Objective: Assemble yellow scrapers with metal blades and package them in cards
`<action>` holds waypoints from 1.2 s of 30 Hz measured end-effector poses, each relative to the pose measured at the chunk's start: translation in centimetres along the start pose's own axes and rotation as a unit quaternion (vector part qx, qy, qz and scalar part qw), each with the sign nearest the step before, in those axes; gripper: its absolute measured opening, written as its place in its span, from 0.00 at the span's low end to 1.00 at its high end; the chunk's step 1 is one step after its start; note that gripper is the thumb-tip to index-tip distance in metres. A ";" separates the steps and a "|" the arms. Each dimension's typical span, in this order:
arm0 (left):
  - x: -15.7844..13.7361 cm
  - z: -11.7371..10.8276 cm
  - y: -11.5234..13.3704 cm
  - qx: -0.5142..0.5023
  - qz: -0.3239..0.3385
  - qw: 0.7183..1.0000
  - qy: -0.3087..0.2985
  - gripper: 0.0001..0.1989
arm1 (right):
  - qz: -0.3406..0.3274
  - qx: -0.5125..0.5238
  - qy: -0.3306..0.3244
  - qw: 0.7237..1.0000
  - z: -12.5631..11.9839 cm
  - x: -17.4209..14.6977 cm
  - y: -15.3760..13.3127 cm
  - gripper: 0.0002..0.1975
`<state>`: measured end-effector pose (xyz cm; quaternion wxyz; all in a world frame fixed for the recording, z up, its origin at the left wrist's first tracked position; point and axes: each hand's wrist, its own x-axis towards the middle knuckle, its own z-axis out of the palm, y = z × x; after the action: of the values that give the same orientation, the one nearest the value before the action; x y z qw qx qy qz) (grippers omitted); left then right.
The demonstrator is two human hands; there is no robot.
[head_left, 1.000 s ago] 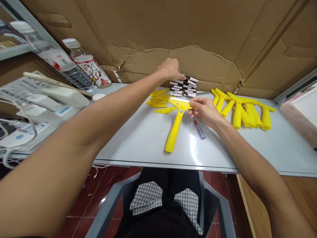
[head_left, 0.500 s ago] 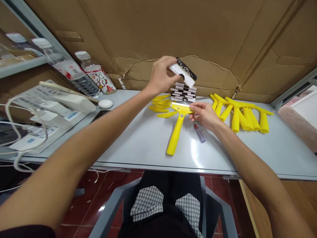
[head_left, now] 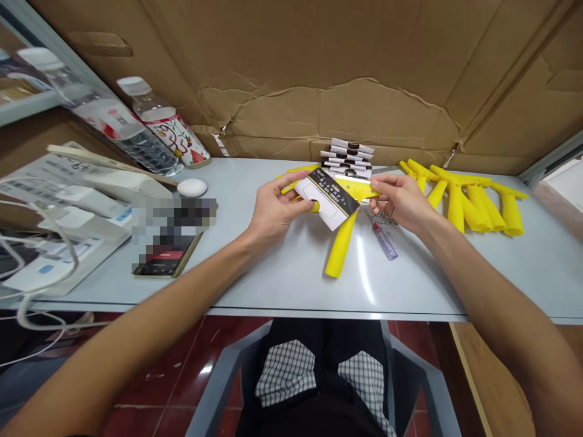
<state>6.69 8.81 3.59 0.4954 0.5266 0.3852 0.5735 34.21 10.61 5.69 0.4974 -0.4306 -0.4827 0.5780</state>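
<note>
The left hand has its fingers clamped on a black-and-white packet, held tilted in front of the scraper, hiding part of its head and upper handle; whether they touch, I cannot tell. The right hand has its fingers pinched on the right end of the scraper's yellow head, its handle slanting down toward the near edge of the surface. Behind the scraper is a stack of packets. Just right of it lie screws and a screwdriver; farther right, yellow handles. Well left of it are a phone and a white mouse.
</note>
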 end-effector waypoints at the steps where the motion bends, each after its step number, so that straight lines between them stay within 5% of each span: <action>1: -0.2 0.1 0.2 -0.013 -0.012 1.000 -0.011 0.33 | -0.001 -0.001 0.004 1.000 -0.1 0.0 -0.1 0.09; 7: -0.9 0.2 0.4 -0.093 -0.084 0.992 -0.031 0.26 | -0.002 -0.027 0.027 0.999 -0.3 -0.1 -0.2 0.09; 11: -0.7 -0.2 0.5 -0.049 -0.102 0.994 -0.009 0.27 | 0.004 -0.030 0.058 0.998 -0.4 0.1 -0.1 0.06; 24: -1.0 0.5 1.1 -0.155 -0.202 0.966 -0.047 0.24 | -0.105 0.102 0.315 0.938 -3.8 1.1 -4.2 0.07; 36: -1.5 0.7 1.0 -0.131 -0.158 0.976 -0.069 0.31 | -0.129 0.062 0.264 0.954 -5.5 2.1 -2.0 0.09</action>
<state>7.13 7.07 4.31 0.6693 0.4282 0.3502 0.4961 39.59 13.50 6.72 0.7036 -0.4701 -0.3484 0.4032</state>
